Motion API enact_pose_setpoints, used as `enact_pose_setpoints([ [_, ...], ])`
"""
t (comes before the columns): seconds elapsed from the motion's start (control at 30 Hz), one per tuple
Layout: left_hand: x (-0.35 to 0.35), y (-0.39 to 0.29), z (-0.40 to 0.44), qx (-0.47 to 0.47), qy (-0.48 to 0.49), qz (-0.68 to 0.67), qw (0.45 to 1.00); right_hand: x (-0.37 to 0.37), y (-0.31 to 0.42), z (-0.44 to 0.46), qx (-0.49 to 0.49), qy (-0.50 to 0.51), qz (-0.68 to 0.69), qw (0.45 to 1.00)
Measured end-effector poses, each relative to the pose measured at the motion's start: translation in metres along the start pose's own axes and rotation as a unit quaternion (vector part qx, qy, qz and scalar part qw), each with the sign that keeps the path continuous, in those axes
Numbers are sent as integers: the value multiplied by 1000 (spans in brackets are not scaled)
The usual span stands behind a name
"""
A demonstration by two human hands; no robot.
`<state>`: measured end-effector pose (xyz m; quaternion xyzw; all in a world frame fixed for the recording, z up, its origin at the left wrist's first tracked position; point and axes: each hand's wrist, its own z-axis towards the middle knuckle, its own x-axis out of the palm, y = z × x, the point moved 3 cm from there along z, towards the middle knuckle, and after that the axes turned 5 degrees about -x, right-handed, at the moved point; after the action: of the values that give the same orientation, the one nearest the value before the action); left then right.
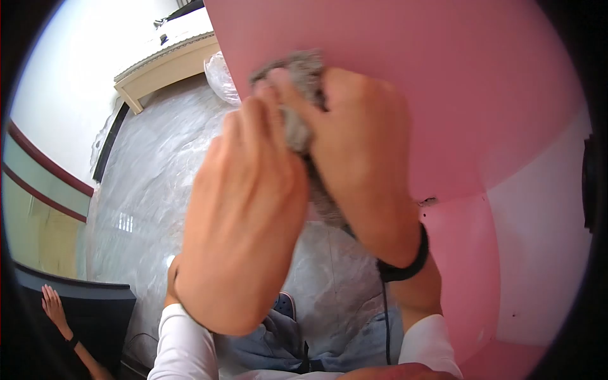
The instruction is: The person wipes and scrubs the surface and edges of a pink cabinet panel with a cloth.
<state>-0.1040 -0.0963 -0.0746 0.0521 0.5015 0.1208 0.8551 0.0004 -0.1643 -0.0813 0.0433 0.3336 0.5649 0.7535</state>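
Observation:
Both of my hands are raised close together in the middle of the view, in front of a pink wall point(456, 88). A crumpled grey cloth point(307, 68) is bunched between them, and its lower end hangs below my right wrist. My right hand point(364, 145) is closed around the cloth, with a black band and a dangling cord at its wrist. Against the cloth, my left hand point(247, 183) has its fingers bent and pressed together at the fingertips. Part of the cloth is hidden behind the hands, and motion blurs the fingers slightly.
Clear plastic sheeting point(171, 152) covers the floor. A pale wooden bed frame point(168, 66) stands at the upper left, near a bunched plastic bag point(221, 79). Another hand point(54, 307) rests on a dark panel point(95, 310) at the lower left.

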Motion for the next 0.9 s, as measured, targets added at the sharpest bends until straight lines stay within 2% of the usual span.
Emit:
enact_pose_setpoints([
  [0.13,7,-40,18,-25,49,15,998,-38,-25,0,13,-1,-53,999],
  [0.23,13,-73,27,-36,17,7,999,-61,-46,-7,63,8,-85,994],
  [0.3,18,-99,30,-23,10,18,1000,-76,-71,-18,133,12,-15,991],
  [0.37,22,-129,35,-18,15,126,992,-93,-90,-27,148,8,-15,989],
  [0.4,24,-143,37,-10,38,138,990,-103,-100,-32,159,0,-11,987],
  [0.53,29,-184,45,12,36,142,989,-130,-130,-48,174,-26,9,984],
  [0.6,33,-199,45,33,37,134,990,-141,-143,-59,226,-46,34,972],
  [0.67,39,-215,47,55,35,127,990,-152,-160,-69,238,-55,40,969],
  [0.8,53,-248,53,46,2,120,992,-166,-184,-81,270,-70,98,955],
  [0.9,57,-266,57,32,-1,140,990,-178,-203,-87,288,-56,33,955],
])
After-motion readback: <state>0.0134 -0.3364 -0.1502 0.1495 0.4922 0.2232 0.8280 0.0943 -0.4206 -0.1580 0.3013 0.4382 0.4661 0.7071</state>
